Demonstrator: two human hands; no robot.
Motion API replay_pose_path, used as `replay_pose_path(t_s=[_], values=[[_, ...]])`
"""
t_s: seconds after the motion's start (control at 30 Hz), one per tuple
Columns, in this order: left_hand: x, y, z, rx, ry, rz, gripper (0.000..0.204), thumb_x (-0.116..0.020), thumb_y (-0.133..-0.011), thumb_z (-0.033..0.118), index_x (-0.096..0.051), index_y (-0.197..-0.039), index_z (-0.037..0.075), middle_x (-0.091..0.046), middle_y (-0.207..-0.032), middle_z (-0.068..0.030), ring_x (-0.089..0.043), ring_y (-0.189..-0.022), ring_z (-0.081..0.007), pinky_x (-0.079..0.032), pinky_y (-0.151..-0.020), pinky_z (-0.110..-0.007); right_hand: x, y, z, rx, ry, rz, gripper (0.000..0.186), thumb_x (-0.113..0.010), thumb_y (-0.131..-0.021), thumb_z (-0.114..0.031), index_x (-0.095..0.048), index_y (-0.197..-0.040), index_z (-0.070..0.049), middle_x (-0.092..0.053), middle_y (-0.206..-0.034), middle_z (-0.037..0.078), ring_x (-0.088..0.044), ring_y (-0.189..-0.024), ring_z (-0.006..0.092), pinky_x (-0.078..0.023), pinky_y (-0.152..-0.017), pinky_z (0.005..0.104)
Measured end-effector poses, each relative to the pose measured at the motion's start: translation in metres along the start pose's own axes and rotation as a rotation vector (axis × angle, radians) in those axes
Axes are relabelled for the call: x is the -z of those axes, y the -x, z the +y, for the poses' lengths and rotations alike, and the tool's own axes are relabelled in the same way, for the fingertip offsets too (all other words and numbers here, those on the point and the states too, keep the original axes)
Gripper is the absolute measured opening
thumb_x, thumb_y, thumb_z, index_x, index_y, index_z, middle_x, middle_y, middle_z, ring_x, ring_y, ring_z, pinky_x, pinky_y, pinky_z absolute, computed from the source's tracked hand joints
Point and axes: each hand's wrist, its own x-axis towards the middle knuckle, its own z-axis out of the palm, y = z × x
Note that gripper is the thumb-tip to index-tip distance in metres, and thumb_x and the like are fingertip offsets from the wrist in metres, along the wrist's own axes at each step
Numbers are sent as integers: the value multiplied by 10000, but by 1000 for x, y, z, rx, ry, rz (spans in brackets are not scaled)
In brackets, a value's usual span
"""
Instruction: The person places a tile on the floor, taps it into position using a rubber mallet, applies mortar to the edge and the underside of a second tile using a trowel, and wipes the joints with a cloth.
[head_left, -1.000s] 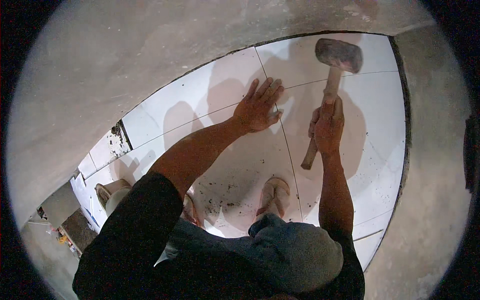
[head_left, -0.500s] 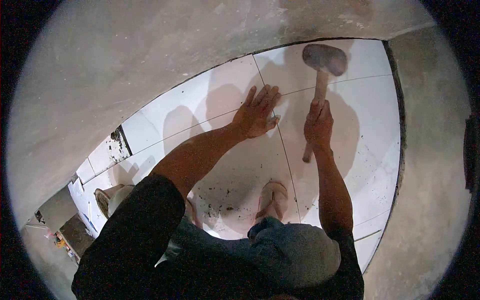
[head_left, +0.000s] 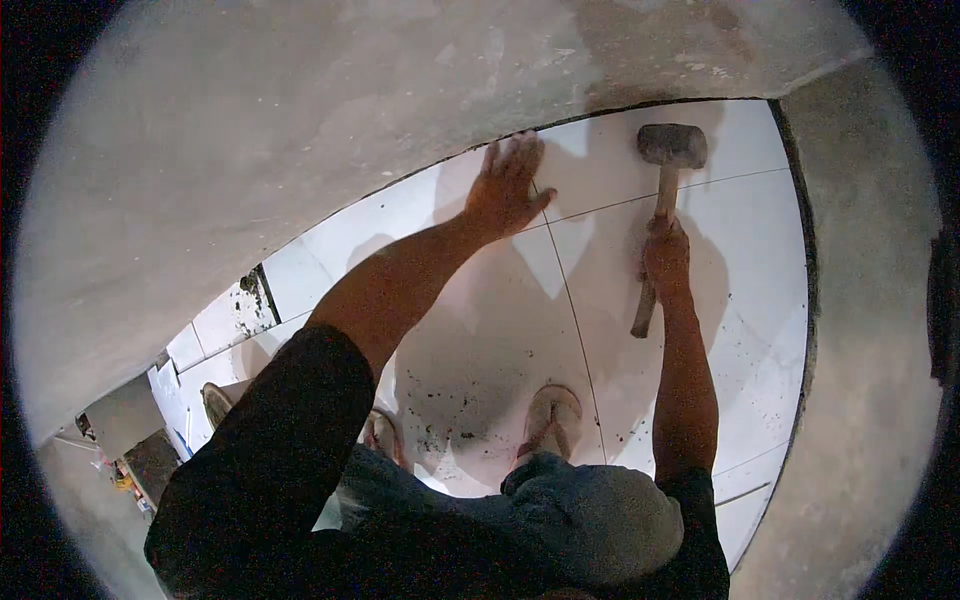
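Note:
My right hand (head_left: 667, 258) is closed round the wooden handle of a rubber mallet (head_left: 672, 147), whose dark, dusty head points toward the far wall. Beneath it lie large white floor tiles (head_left: 752, 240); whether the head touches them I cannot tell. My left hand (head_left: 506, 192) is open, fingers stretched toward the far wall and thumb out to the right. It lies over the tiles by the far edge, close to where the thin joints cross, and holds nothing.
Bare plaster walls (head_left: 300, 110) rise at the far side and the right (head_left: 870, 290), with a dark gap along the tile edge. A container (head_left: 214, 404) is partly hidden by my left arm. Dark crumbs (head_left: 465, 402) lie near my sandalled foot (head_left: 552, 415).
My left hand has moved farther toward the far wall. My right hand and the mallet have shifted right and slightly nearer in the picture; the view has also moved a little.

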Motion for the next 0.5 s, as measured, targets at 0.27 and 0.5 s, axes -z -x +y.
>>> replay_pose_path(t_s=[0.27, 0.5], values=[[-14, -7, 1, 71, -147, 56, 730, -390, -910, 478, -198, -1395, -32, -238, -1444, -199, -197, -1347, -345, -139, -1094, -503, 14, -10, -3, 278, -173, 291, 305, -436, -951, -350, -512, -915, -57, -433, -522, 0, -399, -364, 112, -348, -337, 270], [-21, -21, 17, 53, -105, 90, 722, -452, -893, 423, -213, -1375, -59, -240, -1417, -274, -195, -1337, -408, -139, -1075, -564, 31, -53, 41, 355, 95, 401, 255, -421, -912, -213, -507, -1056, -21, -467, -673, 93, -506, -579, 231, -437, -498, 358]])
